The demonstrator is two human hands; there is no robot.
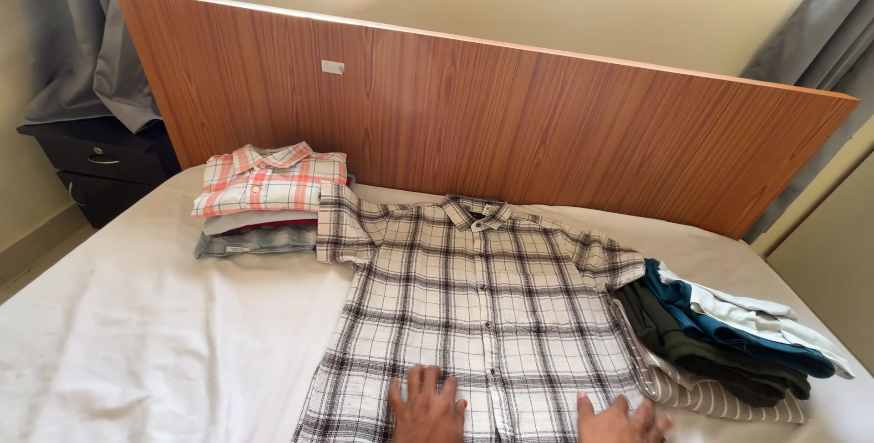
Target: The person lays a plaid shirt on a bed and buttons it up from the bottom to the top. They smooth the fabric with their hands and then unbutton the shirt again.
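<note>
— Shirt (473, 315), the black-and-white checked one, short sleeves: where is it lying from where you stand?

— Spread flat, front up and buttoned, in the middle of the white bed sheet (127, 343). Its collar points toward the wooden headboard (510, 115), and its hem comes down to the near edge of the bed.

— And the hands?

— Both rest on the lower part of it. The left hand (426, 407) lies palm down just left of the button line, fingers straight and slightly spread, gripping nothing. The right hand (624, 420) is flat on the cloth near the shirt's right edge, fingers extended too; it is partly cut off at the bottom, so I see little more than that.

— What's around the shirt?

— On the left, against the headboard, a folded stack (264, 202) with an orange-and-white checked shirt on top and grey pieces beneath; the spread shirt's sleeve touches it. On the right, a loose pile of clothes (728, 343) in dark green, teal, white and stripes, touching the other sleeve.

— Anything beyond the bed?

— A dark nightstand (96, 165) at the far left corner, with grey curtains (68, 33) hanging above it.
</note>
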